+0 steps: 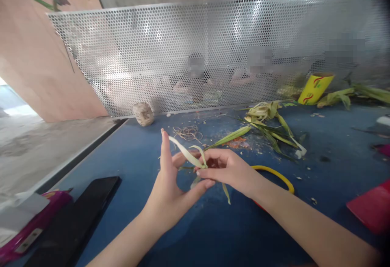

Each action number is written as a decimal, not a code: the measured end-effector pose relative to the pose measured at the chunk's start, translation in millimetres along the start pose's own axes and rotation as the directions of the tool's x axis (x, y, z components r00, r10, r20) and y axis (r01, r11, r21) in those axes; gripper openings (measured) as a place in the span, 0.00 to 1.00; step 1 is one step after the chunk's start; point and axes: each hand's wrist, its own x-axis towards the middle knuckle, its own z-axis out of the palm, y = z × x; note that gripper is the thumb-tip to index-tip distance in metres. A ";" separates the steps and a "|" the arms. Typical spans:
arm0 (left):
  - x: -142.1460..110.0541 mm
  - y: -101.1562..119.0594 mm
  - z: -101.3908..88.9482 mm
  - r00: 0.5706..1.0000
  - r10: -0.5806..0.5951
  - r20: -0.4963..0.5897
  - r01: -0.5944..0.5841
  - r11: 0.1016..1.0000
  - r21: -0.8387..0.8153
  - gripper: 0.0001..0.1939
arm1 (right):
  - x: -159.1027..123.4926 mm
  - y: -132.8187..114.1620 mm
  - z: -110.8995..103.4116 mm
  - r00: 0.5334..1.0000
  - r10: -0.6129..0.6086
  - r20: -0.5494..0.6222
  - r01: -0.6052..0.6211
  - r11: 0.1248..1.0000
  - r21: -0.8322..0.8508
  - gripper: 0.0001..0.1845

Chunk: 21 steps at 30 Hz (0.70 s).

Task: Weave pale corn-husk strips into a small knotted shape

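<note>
As the head view showed it, the slim, cream-white strip of plant husk (pixel 186 152) hung above the blue, flat-topped table (pixel 134 153), between the person's two bare hands. The right hand (pixel 230 167) was nearer its knotted, pale-green base, where thumb and fingertips appeared to pinch; the far side of that grip was hidden. From those fingers the strip's long axis ran up and leftward on a slant, its free end reaching the raised forefinger of the left hand (pixel 167 192). There the thumb and forefinger were spread wide apart, the thumb pointing towards the right hand's fingers; whether the strip touched the forefinger could not be told. Beyond the hands lay a loose tangle of thin, tan string (pixel 188 133), with a heap of yellow-green, leafy husks (pixel 262 113) to its right. A yellow, curved plastic band (pixel 276 171) lay partly behind the right forearm.
</note>
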 end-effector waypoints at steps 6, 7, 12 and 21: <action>0.8 0.3 3.4 0.988 -0.083 -0.132 0.074 0.995 -0.073 0.52 | -3.9 -5.8 0.8 0.999 -0.001 0.036 0.000 1.000 0.020 0.12; 1.1 1.2 3.4 0.983 -0.101 -0.151 0.086 0.991 -0.102 0.51 | -4.2 -6.6 0.5 1.000 -0.015 0.021 0.015 0.999 0.035 0.12; 1.2 8.5 5.8 0.975 -0.153 -0.159 0.112 0.963 -0.245 0.49 | -3.0 -9.0 -1.4 0.988 -0.056 -0.142 0.057 0.998 0.003 0.06; 4.3 19.9 8.2 0.911 -0.402 -0.090 0.315 0.819 -0.479 0.39 | -8.4 -10.2 6.7 0.950 -0.255 -0.181 0.190 0.930 -0.314 0.06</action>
